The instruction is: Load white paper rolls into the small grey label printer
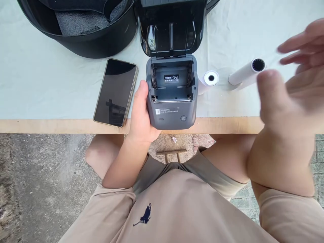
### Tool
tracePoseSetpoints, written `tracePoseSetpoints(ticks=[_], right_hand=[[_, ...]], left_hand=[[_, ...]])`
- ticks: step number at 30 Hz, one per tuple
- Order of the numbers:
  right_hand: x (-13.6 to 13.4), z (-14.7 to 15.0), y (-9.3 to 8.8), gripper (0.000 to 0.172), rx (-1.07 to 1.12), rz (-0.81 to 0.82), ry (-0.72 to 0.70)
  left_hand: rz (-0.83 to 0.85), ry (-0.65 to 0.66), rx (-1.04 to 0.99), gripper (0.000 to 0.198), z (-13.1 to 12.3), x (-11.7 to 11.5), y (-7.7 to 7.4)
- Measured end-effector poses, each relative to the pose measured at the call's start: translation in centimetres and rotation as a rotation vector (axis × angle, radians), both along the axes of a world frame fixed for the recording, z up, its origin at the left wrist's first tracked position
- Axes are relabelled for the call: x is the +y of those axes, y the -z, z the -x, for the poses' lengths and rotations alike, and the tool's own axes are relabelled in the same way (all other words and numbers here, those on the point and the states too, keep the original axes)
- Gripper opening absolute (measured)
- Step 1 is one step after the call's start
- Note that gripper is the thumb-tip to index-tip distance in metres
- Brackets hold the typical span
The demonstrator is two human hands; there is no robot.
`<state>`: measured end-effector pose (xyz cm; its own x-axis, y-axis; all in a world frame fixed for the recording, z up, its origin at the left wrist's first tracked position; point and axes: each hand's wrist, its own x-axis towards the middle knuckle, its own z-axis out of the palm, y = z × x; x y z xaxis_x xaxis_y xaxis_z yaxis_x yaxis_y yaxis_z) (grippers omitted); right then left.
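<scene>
A dark grey portable label printer (174, 111) rests in my left hand (141, 118), which grips it from its left side and underneath. Its glossy black lid (172, 30) is flipped up, and the paper bay inside holds no roll. My right hand (296, 81) is raised at the right, fingers spread and slightly blurred, with nothing in it. Nearest to that hand, a white paper roll (243, 75) with a dark hollow core lies on the table. A smaller white roll (210, 79) sits just right of the printer, partly hidden behind it.
A smartphone (115, 92) with a dark screen lies left of the printer. Behind it stands an open black zip case (101, 44) with grey lining. A pale cloth (50, 84) covers the table, whose wooden front edge (50, 126) runs above my legs.
</scene>
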<state>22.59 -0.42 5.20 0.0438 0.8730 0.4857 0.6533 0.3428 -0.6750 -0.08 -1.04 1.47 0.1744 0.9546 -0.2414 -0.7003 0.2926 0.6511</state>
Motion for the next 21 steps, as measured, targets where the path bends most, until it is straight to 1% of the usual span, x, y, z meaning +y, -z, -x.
tracePoseSetpoints(ticks=[1,2,3,4,6,8,10,12,13,15,16,17,18,20,21], right_hand=[[-0.3,1.0,0.0,0.052,-0.099,-0.055,-0.092],[-0.3,2.0,0.3,0.056,-0.202,-0.052,-0.175],[-0.2,2.9,0.8,0.055,-0.294,-0.056,-0.227],[0.1,3.6,1.5,0.052,-0.352,-0.002,-0.234],[0.9,4.6,2.8,0.042,-0.383,0.106,-0.171],[1.7,4.9,3.9,0.037,-0.384,0.176,-0.11],[2.1,4.7,4.4,0.041,-0.377,0.194,-0.11],[2.3,4.3,4.5,0.054,-0.278,0.212,-0.155],[2.4,4.0,4.5,0.061,-0.18,0.225,-0.182],[2.5,3.6,4.4,0.073,0.084,0.294,-0.217],[2.6,3.5,4.3,0.075,0.224,0.362,-0.229],[2.7,3.3,4.3,0.074,0.348,0.449,-0.243],[2.8,3.2,4.3,0.07,0.443,0.541,-0.261],[3.1,3.1,4.4,0.056,0.549,0.691,-0.303],[3.2,3.2,4.4,0.049,0.563,0.72,-0.32]], left_hand=[[0.004,0.0,0.005,0.046,0.0,0.0,-0.1],[0.002,0.002,0.009,0.047,0.0,0.0,-0.1],[-0.003,0.006,0.009,0.048,0.0,0.0,-0.2],[-0.008,0.01,0.006,0.049,0.0,-0.1,-0.2],[-0.008,0.012,-0.018,0.049,0.0,-0.1,-0.1],[0.0,0.01,-0.052,0.047,0.0,-0.1,0.0],[-0.005,0.007,-0.067,0.045,0.1,-0.2,0.2],[-0.024,0.007,-0.061,0.045,0.2,-0.2,0.3],[-0.035,0.008,-0.059,0.046,0.3,-0.2,0.3],[-0.05,0.006,-0.068,0.045,0.4,-0.3,0.3],[-0.048,0.006,-0.073,0.044,0.4,-0.3,0.3],[-0.046,0.004,-0.075,0.043,0.5,-0.3,0.3],[-0.042,0.003,-0.072,0.042,0.5,-0.3,0.3],[-0.035,0.013,-0.062,0.044,0.5,-0.3,0.2],[-0.037,0.021,-0.062,0.045,0.6,-0.3,0.2]])
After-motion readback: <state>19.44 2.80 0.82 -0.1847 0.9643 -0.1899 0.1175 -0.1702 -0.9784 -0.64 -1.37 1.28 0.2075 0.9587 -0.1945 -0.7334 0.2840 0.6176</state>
